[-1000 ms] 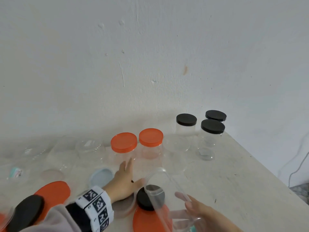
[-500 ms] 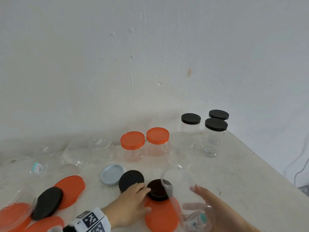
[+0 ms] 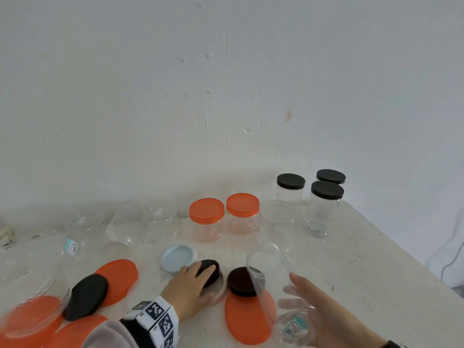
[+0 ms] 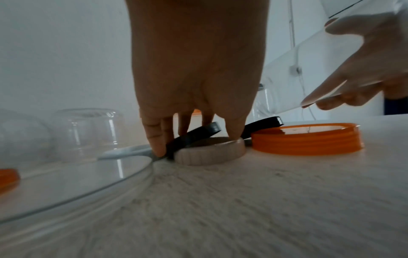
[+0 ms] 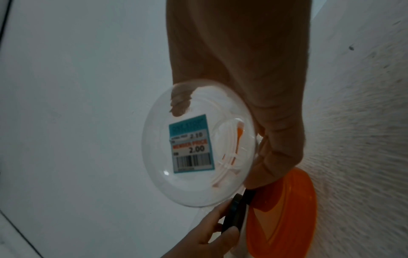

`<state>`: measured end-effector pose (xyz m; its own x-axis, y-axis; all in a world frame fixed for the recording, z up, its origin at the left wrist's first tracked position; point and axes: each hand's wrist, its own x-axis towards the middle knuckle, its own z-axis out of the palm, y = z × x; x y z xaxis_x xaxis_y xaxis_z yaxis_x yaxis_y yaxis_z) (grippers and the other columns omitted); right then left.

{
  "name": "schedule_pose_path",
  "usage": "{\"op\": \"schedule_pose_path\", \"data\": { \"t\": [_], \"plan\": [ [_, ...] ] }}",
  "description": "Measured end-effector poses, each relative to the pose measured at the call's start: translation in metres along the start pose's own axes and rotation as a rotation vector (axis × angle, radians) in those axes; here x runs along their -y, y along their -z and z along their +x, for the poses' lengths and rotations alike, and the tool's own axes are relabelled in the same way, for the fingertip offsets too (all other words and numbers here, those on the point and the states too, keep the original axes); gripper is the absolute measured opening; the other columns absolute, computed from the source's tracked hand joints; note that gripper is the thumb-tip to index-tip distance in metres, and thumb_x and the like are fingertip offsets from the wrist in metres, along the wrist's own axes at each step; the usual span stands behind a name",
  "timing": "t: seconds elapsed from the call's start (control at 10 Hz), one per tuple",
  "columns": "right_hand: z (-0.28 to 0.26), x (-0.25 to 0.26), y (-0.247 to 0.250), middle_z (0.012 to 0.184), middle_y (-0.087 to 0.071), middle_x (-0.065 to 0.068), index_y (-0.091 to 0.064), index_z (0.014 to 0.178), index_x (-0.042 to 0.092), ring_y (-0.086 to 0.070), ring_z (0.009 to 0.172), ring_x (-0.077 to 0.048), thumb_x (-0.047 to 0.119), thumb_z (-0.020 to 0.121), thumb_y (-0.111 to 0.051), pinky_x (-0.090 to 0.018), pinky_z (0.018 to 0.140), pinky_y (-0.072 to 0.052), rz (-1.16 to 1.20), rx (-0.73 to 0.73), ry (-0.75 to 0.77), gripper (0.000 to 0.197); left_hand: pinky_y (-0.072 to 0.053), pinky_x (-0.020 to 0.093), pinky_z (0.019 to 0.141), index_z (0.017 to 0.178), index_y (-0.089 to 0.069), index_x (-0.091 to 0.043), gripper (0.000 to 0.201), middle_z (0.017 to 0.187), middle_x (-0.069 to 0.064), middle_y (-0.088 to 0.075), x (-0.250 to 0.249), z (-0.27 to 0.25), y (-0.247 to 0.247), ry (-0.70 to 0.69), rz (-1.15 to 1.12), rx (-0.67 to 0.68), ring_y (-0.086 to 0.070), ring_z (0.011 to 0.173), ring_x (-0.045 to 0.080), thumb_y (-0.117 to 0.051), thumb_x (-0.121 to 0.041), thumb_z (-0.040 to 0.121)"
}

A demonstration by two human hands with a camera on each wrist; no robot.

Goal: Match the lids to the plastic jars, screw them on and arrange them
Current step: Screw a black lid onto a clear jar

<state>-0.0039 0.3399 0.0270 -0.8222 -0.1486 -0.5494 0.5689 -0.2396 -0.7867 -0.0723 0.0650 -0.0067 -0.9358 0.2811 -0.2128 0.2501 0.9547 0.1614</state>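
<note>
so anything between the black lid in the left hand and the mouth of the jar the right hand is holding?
Nothing visible. The left hand grips the black lid, tilted up off the table. The clear jar in the right hand has an open mouth. A second black lid lies lower, on an orange lid.

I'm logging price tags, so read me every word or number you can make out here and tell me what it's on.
"2.10": sticker on the base of the clear jar held by the right hand.
"MEMBER PRICE": same sticker, red band.
"2.00": same sticker, above the barcode.
Teal header and small print: too blurred.
Sticker on a lying jar: too small.
</note>
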Motion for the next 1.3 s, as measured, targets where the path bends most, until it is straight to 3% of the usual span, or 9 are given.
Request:
{"op": "schedule_pose_path", "data": {
  "t": [0.2,0.4,0.7,0.8,0.9,1.0,1.1,1.2,1.3],
  "plan": [
    [0.001,0.003,-0.016,0.11,-0.067,-0.025,-0.059,0.118,0.005,-0.067,0.097,-0.038,0.044,0.065,-0.071,-0.047,0.085,-0.051,-0.041,0.025,-0.02,0.067,-0.035,0.033,0.101,0.138,-0.029,-0.035,0.049,0.126,0.004,-0.035,0.006,0.006,0.01,0.074,-0.069,0.03,-0.029,0.125,0.024,-0.044,-0.044,0.092],
    [0.001,-0.001,-0.031,0.095,-0.061,-0.015,-0.064,0.115,-0.001,-0.062,0.084,-0.029,0.024,0.063,-0.085,-0.035,0.072,-0.047,-0.069,0.245,0.039,0.062,-0.039,0.03,0.096,0.128,-0.033,-0.033,0.05,0.116,0.002,-0.035,0.013,0.003,0.013,0.103,-0.235,0.026,-0.04,0.11,0.021,-0.053,-0.049,0.085],
    [0.008,-0.017,-0.08,0.105,-0.064,-0.002,-0.067,0.113,0.016,-0.061,0.105,-0.016,0.011,0.068,-0.071,-0.028,0.094,-0.041,-0.331,0.475,0.173,0.045,-0.039,0.012,0.065,0.119,-0.048,-0.034,0.027,0.094,-0.014,-0.057,0.044,-0.024,0.042,0.161,-0.721,-0.28,-0.053,0.08,-0.002,-0.052,-0.042,0.093],
    [0.022,-0.029,-0.108,0.099,-0.057,-0.023,-0.059,0.096,-0.006,-0.063,0.096,-0.018,0.009,0.074,-0.067,-0.019,0.086,-0.043,-0.379,0.359,0.219,0.028,-0.044,0.026,0.084,0.125,-0.049,-0.035,0.032,0.107,-0.017,-0.056,0.059,-0.041,0.052,0.246,-0.907,-0.279,-0.054,0.094,0.007,-0.042,-0.047,0.096],
    [0.036,-0.048,-0.123,0.058,-0.057,-0.011,-0.057,0.065,0.008,-0.056,0.042,-0.01,0.014,0.097,-0.055,-0.013,0.042,-0.041,-0.601,0.23,0.48,0.032,-0.039,0.034,0.102,0.132,-0.045,-0.047,0.051,0.128,-0.022,-0.05,0.076,-0.059,0.057,0.289,-1.053,-0.224,-0.054,0.109,0.008,-0.039,-0.068,0.086],
    [0.044,-0.056,-0.142,0.062,-0.061,-0.009,-0.065,0.078,0.012,-0.058,0.049,-0.022,0.021,0.102,-0.044,-0.021,0.045,-0.045,-0.529,0.268,0.35,0.033,-0.037,0.039,0.109,0.126,-0.052,-0.049,0.074,0.128,-0.019,-0.056,0.092,-0.075,0.057,0.258,-1.174,-0.253,-0.056,0.114,0.004,-0.049,-0.085,0.061],
    [0.042,-0.056,-0.151,0.095,-0.065,-0.011,-0.058,0.108,0.015,-0.063,0.076,-0.022,0.011,0.1,-0.05,-0.022,0.064,-0.05,-0.374,0.162,0.289,0.013,-0.046,0.036,0.102,0.097,-0.068,-0.05,0.063,0.107,-0.013,-0.065,0.097,-0.09,0.058,0.213,-1.241,-0.294,-0.061,0.102,0.004,-0.058,-0.089,0.048],
    [0.017,-0.045,-0.163,0.129,-0.053,0.002,-0.035,0.137,0.025,-0.056,0.106,-0.007,0.005,0.09,-0.064,-0.009,0.083,-0.043,-0.678,0.236,0.314,0.059,-0.053,0.018,0.082,0.091,-0.071,-0.039,0.061,0.094,-0.003,-0.063,0.093,-0.103,0.059,0.183,-1.252,-0.293,-0.063,0.089,0.005,-0.059,-0.085,0.053],
    [0.016,-0.038,-0.169,0.136,-0.044,0.007,-0.024,0.14,0.028,-0.049,0.12,-0.008,0.008,0.083,-0.072,-0.02,0.1,-0.041,-0.81,0.286,0.399,0.077,-0.051,0.018,0.083,0.097,-0.07,-0.033,0.056,0.096,0.008,-0.062,0.085,-0.113,0.061,0.141,-1.256,-0.288,-0.063,0.093,0.01,-0.056,-0.077,0.066]
  ]
}}
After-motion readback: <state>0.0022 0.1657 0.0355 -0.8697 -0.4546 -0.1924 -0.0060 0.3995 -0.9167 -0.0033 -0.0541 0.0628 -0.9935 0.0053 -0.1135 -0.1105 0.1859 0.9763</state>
